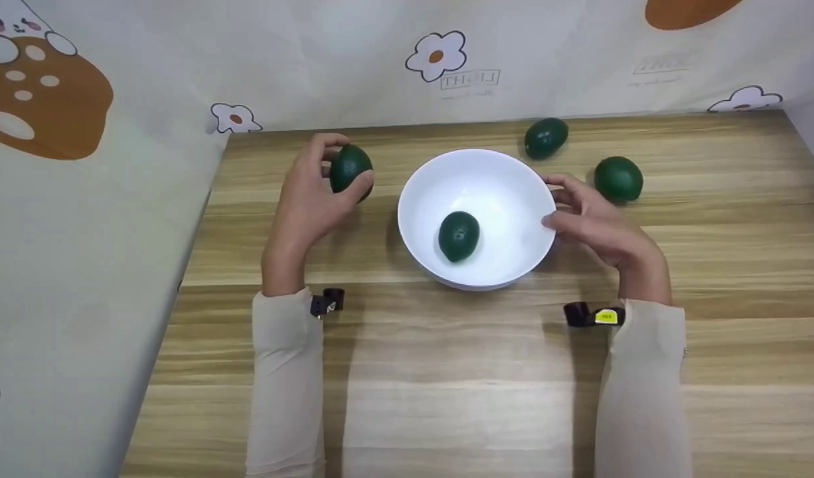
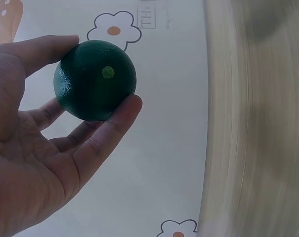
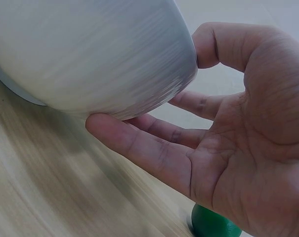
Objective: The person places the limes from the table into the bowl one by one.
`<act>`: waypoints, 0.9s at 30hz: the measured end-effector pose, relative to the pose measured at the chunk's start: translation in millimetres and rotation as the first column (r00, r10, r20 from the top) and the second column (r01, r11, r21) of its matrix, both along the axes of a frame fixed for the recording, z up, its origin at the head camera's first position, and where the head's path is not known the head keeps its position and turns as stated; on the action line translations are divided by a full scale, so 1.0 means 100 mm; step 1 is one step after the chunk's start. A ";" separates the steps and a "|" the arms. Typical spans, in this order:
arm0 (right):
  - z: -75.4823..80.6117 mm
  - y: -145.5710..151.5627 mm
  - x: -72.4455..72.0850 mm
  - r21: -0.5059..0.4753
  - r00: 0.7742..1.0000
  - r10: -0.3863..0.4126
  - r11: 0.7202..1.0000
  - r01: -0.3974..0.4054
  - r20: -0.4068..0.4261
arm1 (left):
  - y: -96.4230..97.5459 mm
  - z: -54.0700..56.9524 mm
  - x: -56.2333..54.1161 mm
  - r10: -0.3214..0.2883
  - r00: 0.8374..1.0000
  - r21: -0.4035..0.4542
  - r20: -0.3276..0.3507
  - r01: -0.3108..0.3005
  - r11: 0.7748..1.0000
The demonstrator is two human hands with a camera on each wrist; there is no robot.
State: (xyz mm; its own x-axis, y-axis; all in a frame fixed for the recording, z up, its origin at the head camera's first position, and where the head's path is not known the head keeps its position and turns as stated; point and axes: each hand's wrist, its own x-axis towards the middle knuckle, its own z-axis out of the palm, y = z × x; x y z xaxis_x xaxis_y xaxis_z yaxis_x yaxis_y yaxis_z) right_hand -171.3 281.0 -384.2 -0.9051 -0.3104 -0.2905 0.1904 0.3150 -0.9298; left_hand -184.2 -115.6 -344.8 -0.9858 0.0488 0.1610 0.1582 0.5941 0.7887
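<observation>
My left hand [image 1: 314, 192] holds a dark green avocado [image 1: 349, 169] between the thumb and fingers, left of the bowl and above the table. In the left wrist view, the same avocado [image 2: 95, 81] shows a pale stem spot, with fingertips around its sides. My right hand [image 1: 596, 222] grips the right side of a white bowl [image 1: 513, 252], thumb at the rim and other fingers against the outer wall. Inside the bowl lies another avocado [image 1: 459, 236]. From the right wrist, the bowl's outer wall [image 3: 105, 59] appears tilted above the fingers.
Two more avocados lie on the wooden table [image 1: 460, 398]: one avocado [image 1: 546, 138] behind the bowl to the right, another avocado [image 1: 618, 179] beyond my right hand. A patterned pale sheet [image 1: 340, 73] rises at the table's back edge and covers the left side.
</observation>
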 end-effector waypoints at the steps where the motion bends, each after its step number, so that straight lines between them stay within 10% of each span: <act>1: 0.00 -0.01 0.00 -0.001 1.000 0.000 1.000 0.000 -0.002 | 0.00 0.00 0.00 -0.005 1.000 0.003 -0.007 0.005 1.000; 27: 0.00 0.01 0.01 -0.010 1.000 -0.004 1.000 0.004 -0.005 | 0.16 0.05 0.03 -0.042 0.999 -0.024 0.010 0.042 0.999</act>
State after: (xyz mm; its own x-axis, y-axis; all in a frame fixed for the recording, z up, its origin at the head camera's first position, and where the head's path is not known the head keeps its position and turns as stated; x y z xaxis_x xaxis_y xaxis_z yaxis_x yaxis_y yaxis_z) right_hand -170.6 281.5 -384.4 -0.9079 -0.3098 -0.2823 0.1865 0.3045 -0.9341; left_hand -181.2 -99.7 -339.6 -0.9843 0.0936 0.1494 0.1754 0.6058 0.7760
